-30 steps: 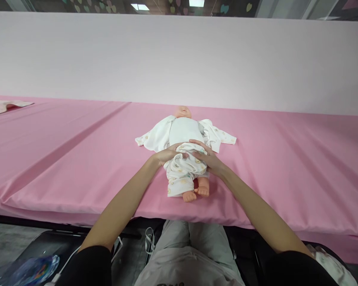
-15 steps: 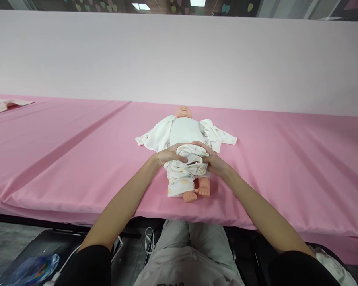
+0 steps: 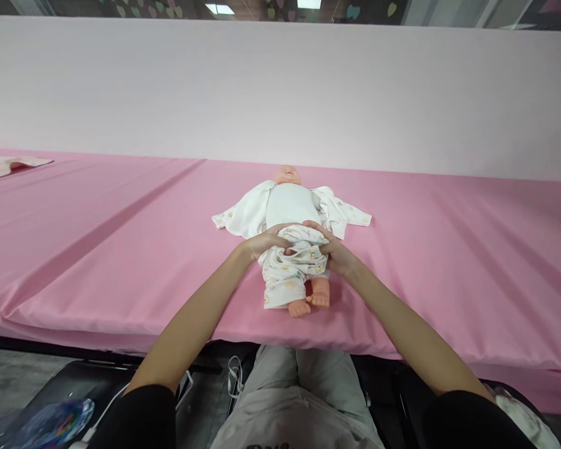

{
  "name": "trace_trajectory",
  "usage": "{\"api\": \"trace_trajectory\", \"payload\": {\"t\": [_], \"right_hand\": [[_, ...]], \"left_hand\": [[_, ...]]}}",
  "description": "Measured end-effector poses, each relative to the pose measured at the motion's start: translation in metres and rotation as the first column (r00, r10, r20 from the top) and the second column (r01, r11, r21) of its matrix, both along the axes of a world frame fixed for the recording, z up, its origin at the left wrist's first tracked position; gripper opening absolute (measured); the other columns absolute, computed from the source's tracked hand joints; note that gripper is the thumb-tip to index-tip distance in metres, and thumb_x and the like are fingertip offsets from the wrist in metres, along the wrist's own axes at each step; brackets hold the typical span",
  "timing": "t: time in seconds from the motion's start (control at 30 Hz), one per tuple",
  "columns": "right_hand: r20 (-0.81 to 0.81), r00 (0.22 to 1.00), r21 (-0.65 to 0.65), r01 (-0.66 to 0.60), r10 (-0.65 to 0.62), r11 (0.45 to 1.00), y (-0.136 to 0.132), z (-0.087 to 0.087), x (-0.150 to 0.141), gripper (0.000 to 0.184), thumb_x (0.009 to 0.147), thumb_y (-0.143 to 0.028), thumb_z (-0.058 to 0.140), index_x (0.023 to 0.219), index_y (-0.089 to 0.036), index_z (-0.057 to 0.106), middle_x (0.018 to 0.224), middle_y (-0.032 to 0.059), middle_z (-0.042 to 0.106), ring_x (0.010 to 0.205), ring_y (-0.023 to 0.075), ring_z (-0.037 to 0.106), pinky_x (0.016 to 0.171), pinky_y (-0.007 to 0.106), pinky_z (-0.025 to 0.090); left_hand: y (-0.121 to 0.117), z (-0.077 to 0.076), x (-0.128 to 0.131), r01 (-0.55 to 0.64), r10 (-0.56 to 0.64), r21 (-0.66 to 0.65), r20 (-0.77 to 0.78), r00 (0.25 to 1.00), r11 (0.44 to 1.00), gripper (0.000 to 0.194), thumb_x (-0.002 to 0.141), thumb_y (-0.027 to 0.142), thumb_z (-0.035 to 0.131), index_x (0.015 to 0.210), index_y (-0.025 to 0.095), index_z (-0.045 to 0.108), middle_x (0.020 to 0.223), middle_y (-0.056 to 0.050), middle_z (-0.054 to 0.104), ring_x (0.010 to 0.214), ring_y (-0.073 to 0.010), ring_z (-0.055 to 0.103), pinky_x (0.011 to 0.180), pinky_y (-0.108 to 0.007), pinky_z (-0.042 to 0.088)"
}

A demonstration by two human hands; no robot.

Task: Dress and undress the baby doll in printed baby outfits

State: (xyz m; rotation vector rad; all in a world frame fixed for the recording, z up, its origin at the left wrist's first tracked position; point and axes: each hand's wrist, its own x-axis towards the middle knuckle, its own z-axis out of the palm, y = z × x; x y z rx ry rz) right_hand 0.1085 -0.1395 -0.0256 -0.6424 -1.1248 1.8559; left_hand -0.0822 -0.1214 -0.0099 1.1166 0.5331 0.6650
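A baby doll (image 3: 290,206) lies on its back on the pink tablecloth (image 3: 121,237), head away from me and bare feet toward me. Its white printed top hangs open, spread to both sides. Printed white trousers (image 3: 287,274) are bunched around its hips and legs. My left hand (image 3: 267,240) is closed on the trousers' waistband at the doll's left hip side. My right hand (image 3: 331,249) is closed on the waistband at the other side. Both thumbs press into the bunched cloth.
A pale pink cloth (image 3: 9,165) lies at the table's far left. A plain pale wall runs behind the table. Below the front edge are my grey-trousered lap (image 3: 294,399), a dark chair and a colourful bag (image 3: 42,424) at lower left.
Both hands have curled tighter on the waistband and drawn it slightly up the doll's belly. The right hand went from lying flat to gripping. The doll stays in place.
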Motion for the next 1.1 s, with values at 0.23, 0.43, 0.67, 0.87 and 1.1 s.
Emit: {"api": "trace_trajectory", "payload": {"t": [0.23, 0.43, 0.67, 0.87, 1.1], "right_hand": [[0.021, 0.996, 0.046, -0.082, 0.081, 0.996, 0.002, 0.001, 0.005, 0.074, 0.05, -0.006, 0.054, 0.121, -0.026, 0.056, 0.098, 0.0007, 0.068, 0.067, 0.0148, 0.059, 0.053, 0.023, 0.046], [0.099, 0.987, 0.163, -0.142, 0.127, 0.976, -0.004, 0.008, 0.006, 0.072, 0.06, -0.013, 0.075, 0.125, -0.032, 0.052, 0.124, 0.0006, 0.057, 0.099, 0.0174, 0.06, 0.078, 0.026, 0.051], [0.122, 0.981, 0.179, -0.171, 0.151, 0.969, -0.002, 0.002, 0.011, 0.082, 0.06, -0.012, 0.079, 0.131, -0.036, 0.045, 0.126, 0.0001, 0.055, 0.103, 0.0173, 0.059, 0.082, 0.026, 0.051], [0.118, 0.984, 0.212, -0.159, 0.136, 0.964, -0.006, 0.006, 0.008, 0.081, 0.059, -0.011, 0.077, 0.13, -0.034, 0.046, 0.124, -0.0001, 0.055, 0.1, 0.0167, 0.059, 0.08, 0.025, 0.05], [-0.012, 1.0, 0.055, 0.003, -0.003, 0.998, -0.015, 0.008, -0.005, 0.077, 0.049, 0.0, 0.061, 0.119, -0.031, 0.049, 0.066, -0.009, 0.056, 0.056, 0.0074, 0.051, 0.055, 0.017, 0.042]], "left_hand": [[0.001, -0.001, -0.001, 0.018, -0.017, 0.061, -0.013, 1.0, 0.998, 0.058, 0.06, 0.016, 0.079, 0.115, 0.013, 0.06, 0.109, -0.013, 0.068, 0.095, -0.0243, 0.066, 0.079, -0.03, 0.052], [0.001, -0.001, -0.005, 0.068, -0.068, 0.11, -0.01, 0.998, 0.992, 0.073, 0.054, 0.012, 0.081, 0.123, 0.015, 0.056, 0.112, -0.013, 0.068, 0.1, -0.0268, 0.065, 0.082, -0.032, 0.052], [-0.001, -0.003, -0.005, -0.035, 0.035, 0.026, -0.009, 0.999, 0.999, 0.08, 0.055, 0.008, 0.076, 0.131, 0.013, 0.048, 0.1, -0.012, 0.071, 0.078, -0.0209, 0.069, 0.067, -0.027, 0.053], [0.001, -0.01, -0.008, 0.004, -0.007, 0.041, 0.068, 0.998, 0.999, 0.083, 0.056, 0.008, 0.075, 0.133, 0.012, 0.046, 0.07, -0.004, 0.069, 0.057, -0.015, 0.063, 0.059, -0.024, 0.05], [0.004, -0.011, -0.007, 0.052, -0.04, -0.051, 0.225, 0.973, 0.997, 0.077, 0.057, 0.012, 0.071, 0.131, 0.011, 0.049, 0.089, -0.01, 0.071, 0.045, -0.0092, 0.055, 0.054, -0.024, 0.048]]}}
